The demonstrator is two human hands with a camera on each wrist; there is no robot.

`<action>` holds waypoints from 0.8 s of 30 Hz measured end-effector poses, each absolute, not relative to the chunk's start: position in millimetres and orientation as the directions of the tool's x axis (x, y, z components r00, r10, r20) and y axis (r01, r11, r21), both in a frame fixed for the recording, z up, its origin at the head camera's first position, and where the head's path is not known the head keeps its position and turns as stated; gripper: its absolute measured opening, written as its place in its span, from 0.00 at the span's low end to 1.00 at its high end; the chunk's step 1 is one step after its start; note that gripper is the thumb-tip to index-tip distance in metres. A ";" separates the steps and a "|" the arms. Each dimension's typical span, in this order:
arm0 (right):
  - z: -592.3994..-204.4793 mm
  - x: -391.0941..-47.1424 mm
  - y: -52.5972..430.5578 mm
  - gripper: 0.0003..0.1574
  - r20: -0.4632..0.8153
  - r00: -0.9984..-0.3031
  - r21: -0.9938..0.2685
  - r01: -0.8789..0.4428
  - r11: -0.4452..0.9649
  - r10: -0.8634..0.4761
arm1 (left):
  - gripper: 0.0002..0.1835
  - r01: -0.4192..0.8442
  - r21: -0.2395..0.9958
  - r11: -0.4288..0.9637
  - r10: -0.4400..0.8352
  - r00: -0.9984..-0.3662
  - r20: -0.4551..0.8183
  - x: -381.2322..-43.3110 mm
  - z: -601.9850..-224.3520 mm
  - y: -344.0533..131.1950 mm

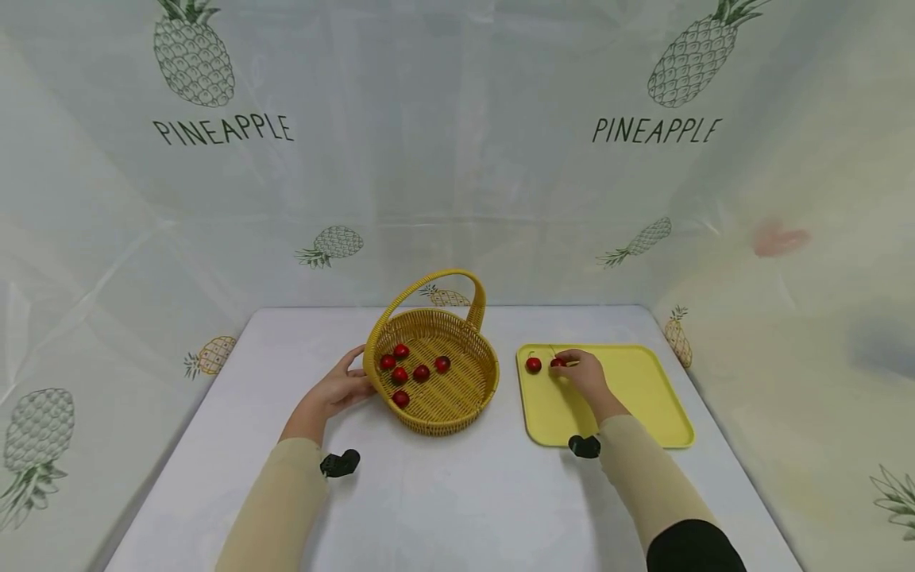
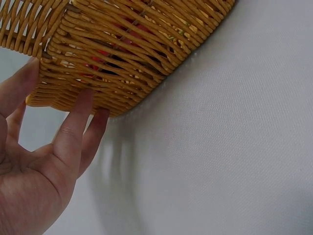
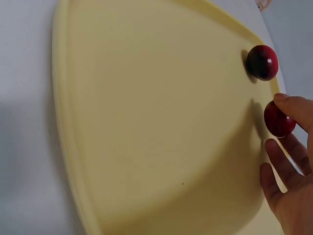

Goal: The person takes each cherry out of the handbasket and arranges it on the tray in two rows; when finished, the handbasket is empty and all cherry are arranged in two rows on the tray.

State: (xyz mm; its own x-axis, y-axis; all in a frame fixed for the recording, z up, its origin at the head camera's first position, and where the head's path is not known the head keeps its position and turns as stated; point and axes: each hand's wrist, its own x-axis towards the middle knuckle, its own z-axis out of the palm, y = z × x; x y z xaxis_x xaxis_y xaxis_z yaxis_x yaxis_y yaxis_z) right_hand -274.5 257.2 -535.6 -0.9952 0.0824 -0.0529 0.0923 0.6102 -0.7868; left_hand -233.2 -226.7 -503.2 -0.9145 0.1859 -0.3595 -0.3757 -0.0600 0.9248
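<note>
Right hand point(image 1: 584, 376) pinches one cherry point(image 3: 278, 120), round, glossy, dark red, thin stem, at far side of yellow tray point(image 1: 643, 389), near second cherry point(image 1: 533, 365). Left hand point(image 1: 343, 388): fingers spread, touching wicker basket's point(image 1: 438, 427) outer wall.

A white table point(image 1: 436, 508) carries a yellow woven basket point(image 1: 465, 397), its arched handle raised, slightly left of center on the far half. To the right, just apart, lies a flat yellow tray point(image 1: 646, 385).
</note>
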 end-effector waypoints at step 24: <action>-537.5 -278.8 253.8 0.21 -0.066 -0.996 -0.771 0.091 0.630 0.062 | 0.46 -0.385 0.921 -0.064 0.181 -0.912 -0.368 -232.9 -502.4 -225.9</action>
